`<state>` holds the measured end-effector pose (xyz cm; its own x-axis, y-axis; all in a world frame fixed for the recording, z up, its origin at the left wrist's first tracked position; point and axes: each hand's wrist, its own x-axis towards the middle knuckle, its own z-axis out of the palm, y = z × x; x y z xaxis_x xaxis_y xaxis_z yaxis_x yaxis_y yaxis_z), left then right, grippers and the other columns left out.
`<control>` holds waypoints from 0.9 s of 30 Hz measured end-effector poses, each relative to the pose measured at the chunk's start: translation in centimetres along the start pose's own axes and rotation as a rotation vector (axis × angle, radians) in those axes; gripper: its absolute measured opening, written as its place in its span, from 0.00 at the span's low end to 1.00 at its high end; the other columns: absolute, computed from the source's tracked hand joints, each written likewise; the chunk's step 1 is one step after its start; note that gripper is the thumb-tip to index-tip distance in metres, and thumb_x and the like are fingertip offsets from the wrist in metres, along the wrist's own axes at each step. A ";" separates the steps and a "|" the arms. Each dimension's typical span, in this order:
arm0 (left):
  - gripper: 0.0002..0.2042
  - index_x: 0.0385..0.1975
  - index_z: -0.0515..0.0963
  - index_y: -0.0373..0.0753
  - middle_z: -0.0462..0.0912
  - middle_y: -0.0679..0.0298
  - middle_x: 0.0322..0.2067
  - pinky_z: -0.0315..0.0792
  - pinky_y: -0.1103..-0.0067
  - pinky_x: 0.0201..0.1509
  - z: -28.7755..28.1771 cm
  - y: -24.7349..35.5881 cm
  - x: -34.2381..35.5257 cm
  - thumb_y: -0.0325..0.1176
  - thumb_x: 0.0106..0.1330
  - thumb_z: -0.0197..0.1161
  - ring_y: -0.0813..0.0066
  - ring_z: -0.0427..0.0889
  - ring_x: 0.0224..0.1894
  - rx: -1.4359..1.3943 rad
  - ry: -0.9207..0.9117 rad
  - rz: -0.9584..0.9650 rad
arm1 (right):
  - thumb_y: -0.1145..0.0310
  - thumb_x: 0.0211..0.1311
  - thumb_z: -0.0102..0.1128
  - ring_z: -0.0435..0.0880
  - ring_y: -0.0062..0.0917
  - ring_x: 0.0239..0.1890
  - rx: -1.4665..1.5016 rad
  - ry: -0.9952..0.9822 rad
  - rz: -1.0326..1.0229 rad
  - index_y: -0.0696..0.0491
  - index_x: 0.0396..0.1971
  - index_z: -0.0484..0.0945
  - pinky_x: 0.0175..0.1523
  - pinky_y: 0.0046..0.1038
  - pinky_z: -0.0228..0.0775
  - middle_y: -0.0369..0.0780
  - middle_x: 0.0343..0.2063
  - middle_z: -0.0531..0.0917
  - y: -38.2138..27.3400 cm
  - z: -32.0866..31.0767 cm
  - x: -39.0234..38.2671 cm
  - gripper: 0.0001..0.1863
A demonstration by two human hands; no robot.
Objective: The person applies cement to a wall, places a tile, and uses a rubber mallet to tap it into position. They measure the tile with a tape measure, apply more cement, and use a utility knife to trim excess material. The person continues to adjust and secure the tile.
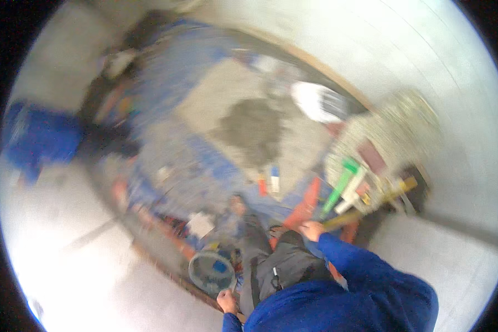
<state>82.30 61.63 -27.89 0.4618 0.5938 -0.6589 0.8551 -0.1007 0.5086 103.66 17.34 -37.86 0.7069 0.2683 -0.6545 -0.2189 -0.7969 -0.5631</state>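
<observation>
Left hand point(226, 301): curled, near bucket point(203, 277) | right hand point(313, 231): curled, contact blurred

A white bag point(318, 103) lies near a dark grey patch point(252, 131) on a pale board point(203, 105). Blue sheeting point(174, 69) borders the board. At left is a person in blue point(43, 135).

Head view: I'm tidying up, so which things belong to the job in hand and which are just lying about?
Likely in use (blur hides any grip):
bucket, near the left hand
long yellow bar, near the right hand

Apparently just lying about:
white bag
long green object
flat reddish piece
</observation>
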 end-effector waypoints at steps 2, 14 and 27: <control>0.14 0.24 0.82 0.30 0.84 0.49 0.23 0.76 0.66 0.35 -2.5 -4.1 -2.5 0.38 0.58 0.61 0.58 0.84 0.26 0.321 -0.104 -0.060 | 0.47 0.68 0.51 0.81 0.51 0.53 -0.174 -0.026 0.214 0.56 0.44 0.86 0.58 0.51 0.70 0.55 0.47 0.84 0.9 -0.9 -0.2 0.27; 0.13 0.29 0.83 0.33 0.85 0.45 0.30 0.77 0.62 0.43 -7.8 -13.1 -23.9 0.39 0.56 0.68 0.48 0.86 0.34 0.098 0.731 -0.207 | 0.69 0.63 0.56 0.87 0.50 0.44 -0.562 0.309 -0.125 0.57 0.39 0.84 0.47 0.46 0.79 0.52 0.40 0.87 -3.9 -7.8 12.3 0.11; 0.13 0.23 0.78 0.31 0.83 0.44 0.27 0.76 0.57 0.44 25.4 -21.1 -48.4 0.37 0.57 0.63 0.41 0.83 0.37 -0.436 1.005 -1.187 | 0.75 0.53 0.61 0.87 0.29 0.31 -0.733 -0.222 -0.428 0.54 0.30 0.85 0.39 0.33 0.78 0.43 0.26 0.88 -21.4 -12.6 11.6 0.06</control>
<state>47.92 14.71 -20.84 -0.8608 0.4412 -0.2538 0.3898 0.8921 0.2286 124.97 30.65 -27.05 0.4652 0.6622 -0.5874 0.5767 -0.7302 -0.3664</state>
